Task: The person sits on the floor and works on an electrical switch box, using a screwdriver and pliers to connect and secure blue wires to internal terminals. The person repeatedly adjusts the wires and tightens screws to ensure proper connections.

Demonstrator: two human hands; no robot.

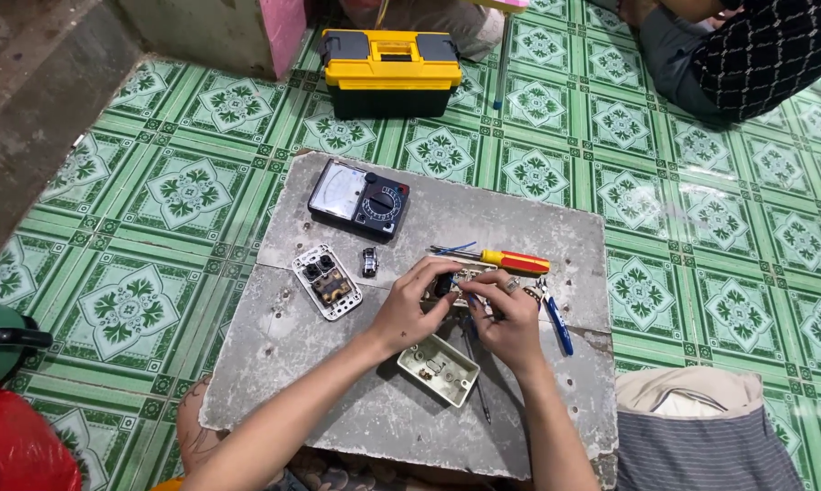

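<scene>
Centrally, a small beige switch part (456,284) with a dark insert sits between both hands, held just above the grey slab (337,364), near its middle and slightly right. Left hand (413,307): fingers curled, thumb and forefinger pinching the left end of the part. Right hand (508,314): fingers bent, fingertips closed on the right end of the same part; a ring shows on one finger. Thin blue wires (454,247) trail from behind the part toward the far side.

Just beyond the hands lies a screwdriver (516,262) with a red and yellow handle, flat on the slab. Blue-handled pliers (558,325) lie beside the right hand, partly hidden by it. Below the wrists, an open cream back box (438,368) rests tilted on the slab. To the left: a white socket frame (327,281) with dark modules, and next to it a small black module (369,262), apart from both. Farther back, an analogue multimeter (357,198) lies face up.

Off the slab, on the green patterned floor tiles (156,273), stands a closed yellow and black toolbox (390,71). Another person in a dark patterned sleeve (774,50) sits at top right.
</scene>
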